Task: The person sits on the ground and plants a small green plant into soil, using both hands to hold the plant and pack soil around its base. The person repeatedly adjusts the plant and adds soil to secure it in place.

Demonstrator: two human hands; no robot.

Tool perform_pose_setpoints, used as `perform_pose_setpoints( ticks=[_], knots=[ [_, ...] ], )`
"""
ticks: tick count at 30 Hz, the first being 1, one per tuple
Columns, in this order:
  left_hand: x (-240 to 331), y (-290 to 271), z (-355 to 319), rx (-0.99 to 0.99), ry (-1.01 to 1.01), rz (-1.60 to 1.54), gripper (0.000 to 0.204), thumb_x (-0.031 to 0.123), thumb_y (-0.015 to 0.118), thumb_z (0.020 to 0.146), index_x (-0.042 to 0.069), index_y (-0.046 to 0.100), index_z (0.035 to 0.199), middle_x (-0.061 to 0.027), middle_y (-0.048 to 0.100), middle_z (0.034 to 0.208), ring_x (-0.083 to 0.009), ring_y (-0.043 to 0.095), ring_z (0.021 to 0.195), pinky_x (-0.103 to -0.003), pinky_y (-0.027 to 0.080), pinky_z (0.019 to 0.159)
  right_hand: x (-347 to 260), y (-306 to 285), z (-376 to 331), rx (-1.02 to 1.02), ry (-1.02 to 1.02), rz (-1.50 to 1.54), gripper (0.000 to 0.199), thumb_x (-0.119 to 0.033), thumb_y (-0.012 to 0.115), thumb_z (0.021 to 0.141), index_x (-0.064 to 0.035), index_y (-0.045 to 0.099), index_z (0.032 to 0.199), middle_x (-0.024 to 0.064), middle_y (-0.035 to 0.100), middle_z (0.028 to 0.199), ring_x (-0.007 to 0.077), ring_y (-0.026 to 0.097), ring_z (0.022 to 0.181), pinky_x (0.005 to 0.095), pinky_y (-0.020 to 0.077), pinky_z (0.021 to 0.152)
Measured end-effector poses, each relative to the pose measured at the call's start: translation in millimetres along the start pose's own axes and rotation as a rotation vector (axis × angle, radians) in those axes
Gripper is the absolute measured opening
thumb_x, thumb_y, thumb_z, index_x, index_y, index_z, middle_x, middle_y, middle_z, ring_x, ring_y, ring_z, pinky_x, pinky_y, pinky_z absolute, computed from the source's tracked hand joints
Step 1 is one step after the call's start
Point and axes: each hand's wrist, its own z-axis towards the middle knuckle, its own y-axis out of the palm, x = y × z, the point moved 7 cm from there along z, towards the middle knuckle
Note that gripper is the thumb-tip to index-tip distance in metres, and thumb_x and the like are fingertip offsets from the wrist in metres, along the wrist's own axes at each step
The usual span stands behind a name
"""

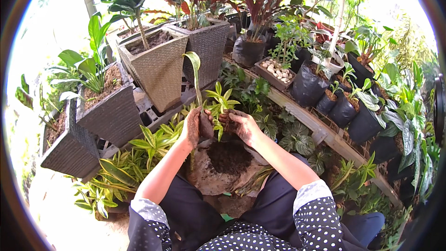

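Note:
My left hand (191, 126) is closed around the base of a young plant (196, 72). Its pale stem rises to one long, curling leaf. Below the stem, a dark brown lump, either a small bag or a root ball (206, 126), rests against my fingers. Just to the right, my right hand (241, 126) is curled, its fingers dark with soil; whatever lies inside them is hidden. Beneath both hands, a heap of dark soil (230, 157) lies on a dirty pale sack (204, 176) in front of my knees.
Tall tapered planters (153, 76) with leafy plants stand at the left and back. Along the right, a wooden rail (334, 144) runs past black plant bags (344, 109) and a tray of white pebbles (277, 71). Yellow-green foliage (153, 142) crowds close to my left forearm.

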Motion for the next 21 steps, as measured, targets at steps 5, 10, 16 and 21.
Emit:
perform_pose_setpoints(
  ticks=[5, 10, 16, 21],
  knots=[
    [-0.1, 1.3, -1.9, -0.024, 0.006, -0.003, 0.031, 0.036, 0.043, 0.089, 0.006, 0.052, 0.085, -0.008, 0.056, 0.076, -0.0221, 0.054, 0.072, -0.032, 0.045, 0.07, -2.3, -3.5, -4.0, 0.014, -0.034, -0.113, 0.026, -0.004, 0.058, 0.087, 0.007, 0.055, 0.11, 0.0164, 0.064, 0.102, 0.0253, 0.065, 0.09, 0.0356, 0.0528, 0.083],
    [5.8, 4.8, 3.4, -0.033, 0.007, 0.0, 0.032, 0.036, 0.042, 0.089, 0.006, 0.052, 0.087, -0.0081, 0.056, 0.078, -0.0222, 0.054, 0.074, -0.033, 0.045, 0.071, -5.0, -0.5, 2.7, -0.022, -0.052, -0.175, 0.028, -0.006, 0.06, 0.085, 0.0068, 0.056, 0.11, 0.0152, 0.064, 0.103, 0.0241, 0.065, 0.09, 0.0351, 0.0533, 0.082],
    [6.6, 6.0, 2.4, -0.002, -0.002, 0.01, 0.03, 0.036, 0.043, 0.089, 0.007, 0.052, 0.085, -0.0073, 0.056, 0.076, -0.0221, 0.055, 0.072, -0.032, 0.045, 0.069, -9.0, 4.4, 1.4, -0.01, 0.009, -0.074, 0.03, -0.018, 0.059, 0.089, 0.0046, 0.057, 0.109, 0.0119, 0.065, 0.099, 0.0219, 0.065, 0.088, 0.0342, 0.053, 0.079],
    [7.2, 1.8, 4.9, -0.009, 0.012, 0.035, 0.031, 0.037, 0.043, 0.089, 0.007, 0.053, 0.086, -0.0067, 0.057, 0.076, -0.0215, 0.055, 0.072, -0.033, 0.046, 0.069, -9.1, 1.7, 0.3, -0.01, 0.018, -0.153, 0.031, -0.021, 0.057, 0.091, 0.0037, 0.056, 0.11, 0.0103, 0.065, 0.098, 0.0209, 0.065, 0.085, 0.0344, 0.0529, 0.079]
  ],
)
